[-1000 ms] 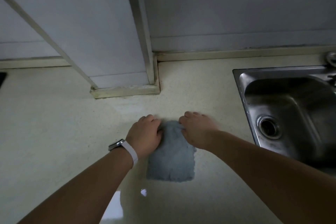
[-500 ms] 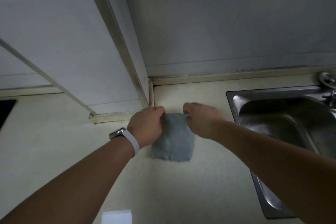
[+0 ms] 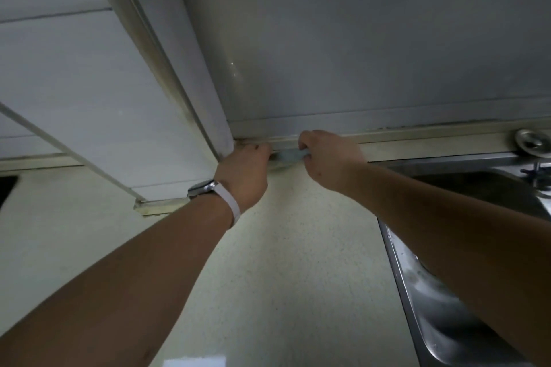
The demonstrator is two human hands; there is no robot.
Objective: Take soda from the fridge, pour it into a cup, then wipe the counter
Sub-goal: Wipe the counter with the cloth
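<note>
A grey-blue cloth (image 3: 288, 155) lies bunched at the back of the pale speckled counter (image 3: 292, 262), against the wall trim. Only a small strip of it shows between my hands. My left hand (image 3: 246, 173), with a watch on a white strap at the wrist, grips the cloth's left end in the corner by the white column. My right hand (image 3: 329, 158) pinches the cloth's right end with curled fingers. Both arms reach far forward. No soda or cup is in view.
A white column (image 3: 143, 92) juts out over the counter on the left, with a trim strip at its foot. A steel sink (image 3: 465, 301) fills the right side, a round metal fitting (image 3: 532, 143) behind it. A dark edge (image 3: 7, 188) shows far left.
Both hands have pushed the cloth away from me, from mid-counter to the back wall. The cloth, flat and plainly visible before, is now bunched and mostly hidden by my hands.
</note>
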